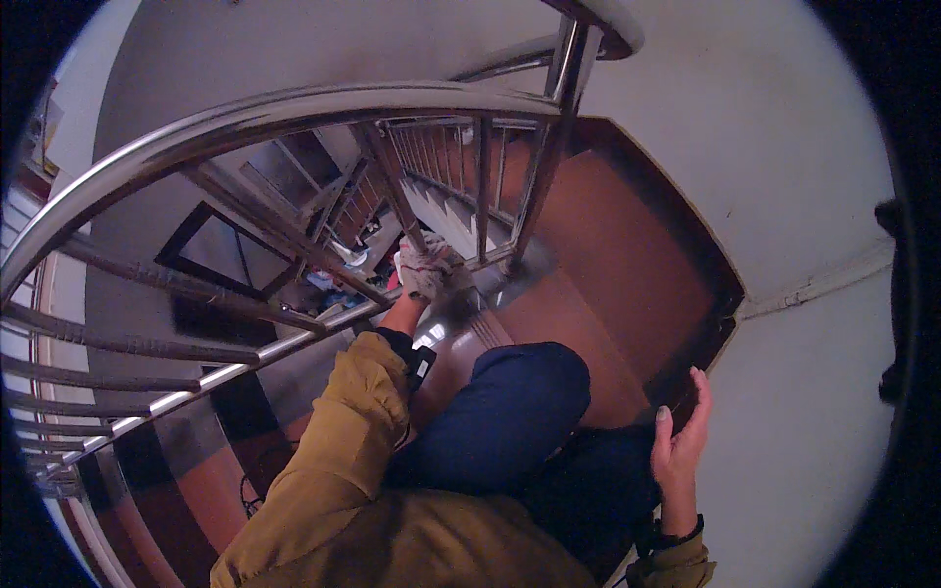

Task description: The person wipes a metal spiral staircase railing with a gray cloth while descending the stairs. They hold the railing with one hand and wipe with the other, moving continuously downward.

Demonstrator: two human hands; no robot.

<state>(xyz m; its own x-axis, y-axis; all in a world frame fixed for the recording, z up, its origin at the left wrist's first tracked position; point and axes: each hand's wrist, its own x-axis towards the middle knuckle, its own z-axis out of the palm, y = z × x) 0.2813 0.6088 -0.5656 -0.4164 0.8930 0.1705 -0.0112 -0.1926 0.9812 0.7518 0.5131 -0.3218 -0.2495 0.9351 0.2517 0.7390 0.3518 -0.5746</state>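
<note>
My left hand reaches forward to the foot of a metal baluster. A pale, stained cloth with red marks is bunched in its grip and wraps around the baluster near the bottom rail. The cloth hides most of my fingers. On the other side, my right hand holds nothing, its thumb and fingers apart, beside the white wall. My bent knee in dark blue trousers lies between the two hands.
A curved steel handrail sweeps across the upper left and joins a post. Reddish-brown steps descend ahead along the wall. Beyond the balusters, the stairwell drops to a lower floor with assorted items. A dark cable lies at the lower left.
</note>
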